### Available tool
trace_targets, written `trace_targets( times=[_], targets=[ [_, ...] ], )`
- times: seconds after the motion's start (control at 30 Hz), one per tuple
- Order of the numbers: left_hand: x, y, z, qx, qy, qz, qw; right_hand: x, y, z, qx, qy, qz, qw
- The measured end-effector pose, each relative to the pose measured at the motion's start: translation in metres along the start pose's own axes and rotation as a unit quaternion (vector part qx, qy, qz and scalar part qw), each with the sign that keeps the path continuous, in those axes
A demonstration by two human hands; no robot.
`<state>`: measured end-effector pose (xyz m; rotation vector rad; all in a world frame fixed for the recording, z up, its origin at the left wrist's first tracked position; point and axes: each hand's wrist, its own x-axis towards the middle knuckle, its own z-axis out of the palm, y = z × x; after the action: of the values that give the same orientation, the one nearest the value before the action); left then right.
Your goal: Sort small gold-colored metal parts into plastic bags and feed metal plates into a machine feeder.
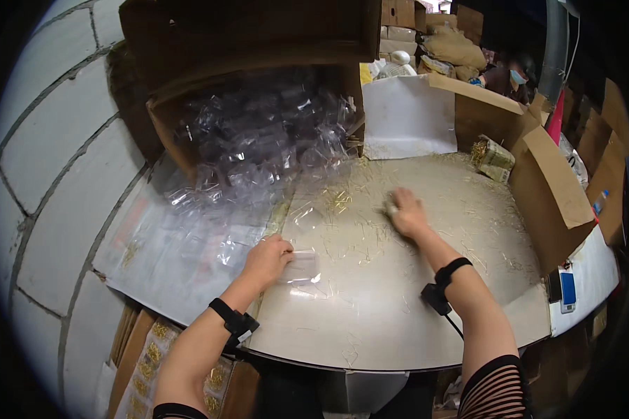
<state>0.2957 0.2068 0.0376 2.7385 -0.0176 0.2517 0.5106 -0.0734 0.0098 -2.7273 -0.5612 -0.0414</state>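
Observation:
My left hand (268, 260) is closed on the near left part of the worktable, its fingers at the edge of a small clear plastic box (302, 267). Another clear plastic piece (305, 216) lies just beyond it. Farther right, my right hand (407, 211) is low over the tabletop (370, 314), among scattered thin gold-coloured wire pieces (340, 201). Motion blurs its fingertips, so whether they grip anything does not show. A dark strap with a small device sits on each wrist.
A large cardboard box (168, 136) on its side spills many clear plastic boxes (258, 150) at the back left. Cardboard walls (555, 188) edge the right side, near a small carton of gold pieces (494, 159). A block wall (56, 153) stands left. A masked person (514, 78) is at the far right.

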Motion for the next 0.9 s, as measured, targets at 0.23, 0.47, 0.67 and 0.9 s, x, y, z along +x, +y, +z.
trace_targets(
  times=[0.23, 0.47, 0.67, 0.9],
  targets=[
    [-0.016, 0.005, 0.01, 0.103, 0.095, 0.01, 0.99, -0.062, -0.061, 0.009, -0.081, -0.087, -0.161, 0.98],
    [-0.052, 0.031, 0.016, 0.149, 0.118, 0.021, 0.981, -0.17, -0.048, -0.008, -0.061, -0.081, -0.171, 0.98],
    [-0.077, 0.041, 0.018, 0.017, 0.096, -0.002, 0.995, -0.179, -0.08, -0.03, -0.066, -0.014, -0.138, 0.988],
    [-0.094, 0.057, 0.017, -0.01, 0.133, 0.05, 0.99, -0.172, -0.151, 0.02, 0.001, -0.002, -0.315, 0.949]
  ],
)
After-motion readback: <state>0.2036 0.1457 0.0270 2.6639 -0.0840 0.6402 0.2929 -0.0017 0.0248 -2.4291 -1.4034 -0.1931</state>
